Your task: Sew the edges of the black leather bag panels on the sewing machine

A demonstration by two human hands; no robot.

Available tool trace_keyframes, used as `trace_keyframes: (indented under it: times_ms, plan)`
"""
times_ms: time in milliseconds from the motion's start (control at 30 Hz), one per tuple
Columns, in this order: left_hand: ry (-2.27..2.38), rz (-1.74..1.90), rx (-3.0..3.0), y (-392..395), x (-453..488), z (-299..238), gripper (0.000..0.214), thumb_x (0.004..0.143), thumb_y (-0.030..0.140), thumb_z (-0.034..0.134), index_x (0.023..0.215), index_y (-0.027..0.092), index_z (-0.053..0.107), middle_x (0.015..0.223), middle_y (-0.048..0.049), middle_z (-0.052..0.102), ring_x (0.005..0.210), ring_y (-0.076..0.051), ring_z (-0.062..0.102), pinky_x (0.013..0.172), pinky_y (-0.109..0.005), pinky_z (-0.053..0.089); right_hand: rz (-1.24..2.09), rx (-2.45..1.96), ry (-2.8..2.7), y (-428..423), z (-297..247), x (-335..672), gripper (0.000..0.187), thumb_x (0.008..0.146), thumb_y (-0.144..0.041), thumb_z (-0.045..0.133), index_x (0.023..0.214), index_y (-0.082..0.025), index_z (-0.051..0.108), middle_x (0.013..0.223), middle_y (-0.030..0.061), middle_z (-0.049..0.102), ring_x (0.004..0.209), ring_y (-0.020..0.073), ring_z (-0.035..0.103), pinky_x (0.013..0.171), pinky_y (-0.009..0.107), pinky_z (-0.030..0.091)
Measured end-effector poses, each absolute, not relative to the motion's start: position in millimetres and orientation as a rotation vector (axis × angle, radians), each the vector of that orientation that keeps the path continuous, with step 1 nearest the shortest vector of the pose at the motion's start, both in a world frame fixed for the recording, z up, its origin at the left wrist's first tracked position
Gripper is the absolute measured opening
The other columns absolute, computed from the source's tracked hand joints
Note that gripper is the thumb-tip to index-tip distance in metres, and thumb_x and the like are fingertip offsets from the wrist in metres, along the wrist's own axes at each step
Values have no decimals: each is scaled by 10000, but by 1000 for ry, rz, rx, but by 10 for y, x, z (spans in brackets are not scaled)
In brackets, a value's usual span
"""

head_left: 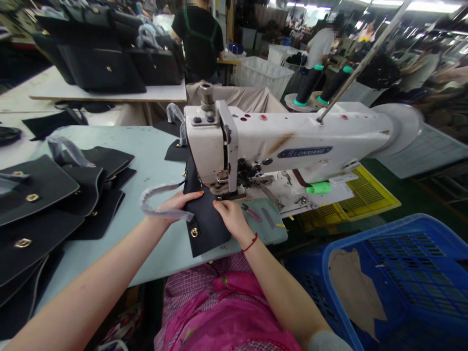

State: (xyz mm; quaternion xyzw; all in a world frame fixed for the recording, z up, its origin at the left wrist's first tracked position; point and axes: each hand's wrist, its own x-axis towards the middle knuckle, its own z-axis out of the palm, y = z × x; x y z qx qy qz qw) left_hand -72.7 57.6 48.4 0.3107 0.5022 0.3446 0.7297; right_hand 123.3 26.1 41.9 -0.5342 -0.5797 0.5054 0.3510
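Note:
A black bag panel [209, 225] with a gold clasp lies under the needle area of a white sewing machine [252, 141]. My left hand [174, 204] grips the panel's left edge, thumb on top and fingers mostly hidden beneath and behind a handle. That handle [149, 199], wrapped in clear plastic, loops over my left wrist side. At the panel's right edge my right hand [233, 218] pinches it close to the presser foot, thumb and fingers together. Pink-handled thread snips [252, 213] lie on the table just right of my right hand.
Stacked black panels [40, 195] cover the left of the pale table [142, 161]. Finished-looking black bags [102, 63] stand behind. Thread cones [310, 87] rise behind the machine. To my right are a blue basket [365, 224] and a yellow crate [380, 190]. Other people work farther back.

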Motion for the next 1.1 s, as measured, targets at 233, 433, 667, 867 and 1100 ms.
trace_keyframes:
  times_ms: [233, 433, 667, 867, 1100]
  plan:
    - [1068, 778, 662, 579, -737, 472, 264, 688, 267, 793, 915, 165, 708, 783, -63, 754, 676, -214, 707, 621, -271, 594, 1314, -1411, -1507, 271, 496, 1224, 416, 857, -471, 512, 647, -137, 642, 604, 14, 563, 609, 135, 474, 528, 228, 290]
    - [1041, 768, 700, 583, -742, 458, 305, 720, 279, 765, 992, 158, 697, 900, -66, 763, 780, -235, 721, 733, -299, 597, 1238, -1432, -1602, 250, 562, 1238, 411, 893, -433, 509, 666, -125, 660, 612, 18, 588, 623, 135, 491, 547, 230, 294]
    - [1099, 810, 688, 477, -673, 513, 244, 715, 294, 758, 933, 197, 704, 933, -56, 761, 871, -242, 719, 778, -298, 590, 1062, -1463, -1923, 278, 660, 1355, 356, 958, -353, 473, 734, -145, 654, 731, 50, 662, 660, 134, 540, 582, 239, 299]
    - [1196, 1025, 477, 86, -257, 558, 319, 780, 320, 682, 1088, 248, 649, 1114, -22, 731, 1087, -274, 660, 863, -357, 584, 851, -1685, -2229, 367, 1012, 1529, 280, 945, -346, 507, 829, -180, 700, 857, 85, 717, 779, 181, 633, 604, 267, 317]
    - [1355, 1058, 457, -38, 32, 642, 373, 878, 354, 529, 1246, 296, 550, 1259, 24, 663, 1183, -245, 610, 809, -344, 606, 693, -1790, -2271, 444, 1128, 1533, 301, 943, -386, 507, 906, -189, 732, 932, 108, 726, 878, 226, 670, 627, 284, 353]
